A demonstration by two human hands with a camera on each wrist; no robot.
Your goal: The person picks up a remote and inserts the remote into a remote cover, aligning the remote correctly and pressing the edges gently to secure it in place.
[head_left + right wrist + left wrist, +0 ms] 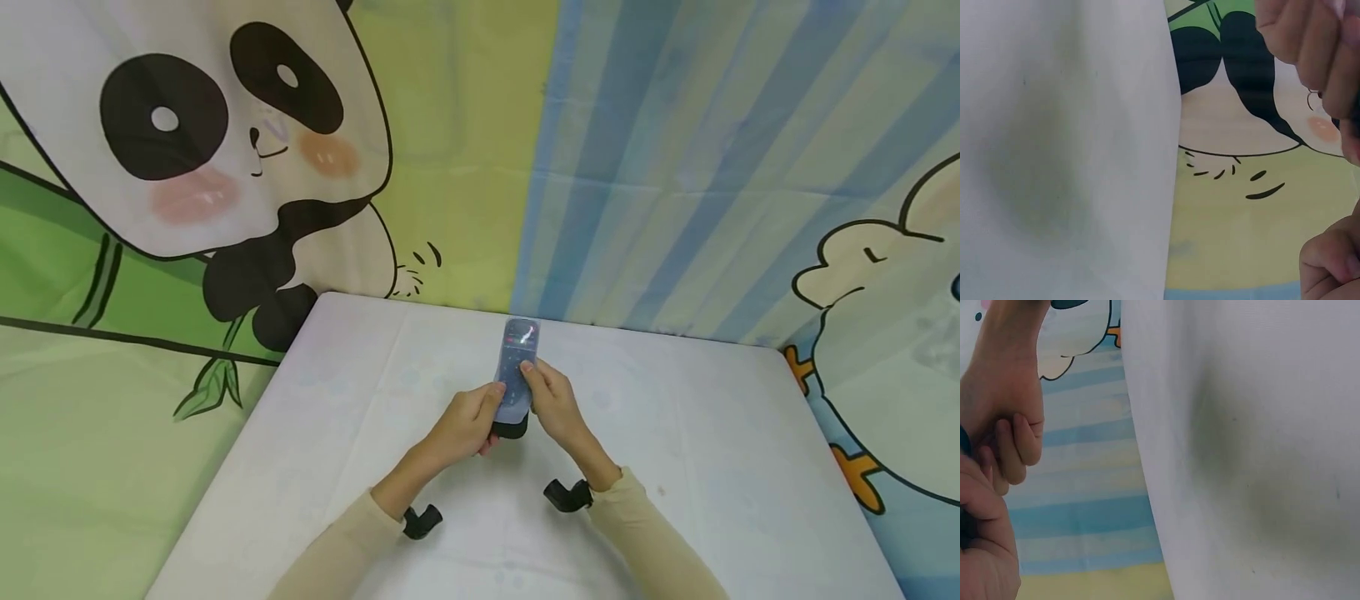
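A remote [513, 358], its top pointed just past twelve o'clock, is held above the table [675, 408], mostly enclosed in a translucent sleeve [515, 413], a black end left protruding at six. It is pinched from eight by the left hand [465, 422] and from four by the right hand [556, 405], thumbs laid on its face. In the head view, the table's far edge is nearly met at twelve; wider surface is spread toward three and nine.
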